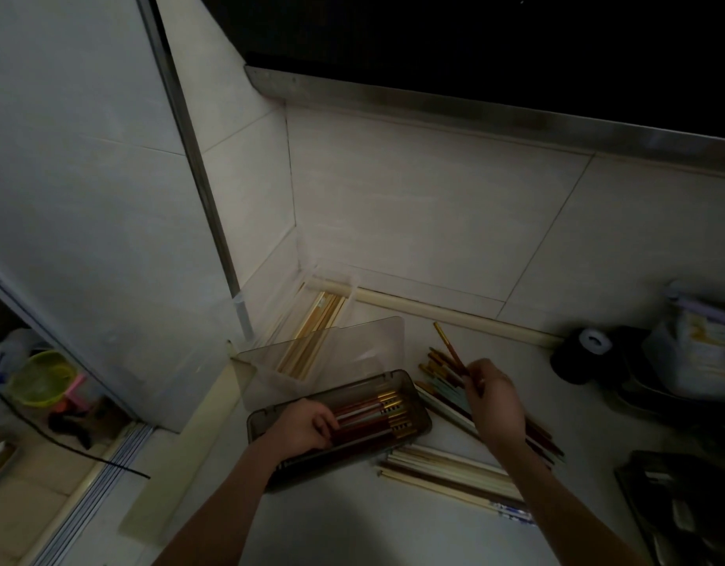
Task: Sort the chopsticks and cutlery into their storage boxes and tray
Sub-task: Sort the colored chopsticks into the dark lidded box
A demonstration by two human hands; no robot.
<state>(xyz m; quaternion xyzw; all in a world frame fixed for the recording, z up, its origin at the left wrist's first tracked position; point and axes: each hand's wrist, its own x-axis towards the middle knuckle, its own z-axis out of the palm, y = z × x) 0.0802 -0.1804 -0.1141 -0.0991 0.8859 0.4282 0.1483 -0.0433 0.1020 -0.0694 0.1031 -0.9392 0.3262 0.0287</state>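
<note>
Head view, dim light. My left hand (pixel 307 426) lies in the near end of the dark box (pixel 418 416) on the bench (pixel 393 537), fingers curled onto the red and gold chopsticks (pixel 377 414) lying lengthwise inside; whether they pinch one I cannot tell. My right hand (pixel 495 402) is raised over the loose pile (pixel 438 367) right of the box, fingers pinching one red chopstick with a gold tip (pixel 448 345), which tilts up and away. Pale chopsticks (pixel 446 473) lie on the bench just in front of the box, some under my right forearm. Behind it, a clear box (pixel 271 377) with its lid up holds light wooden chopsticks (pixel 311 341), pushed into the tiled corner. A dark tray (pixel 679 508) sits at far right, contents too dark to tell.
</note>
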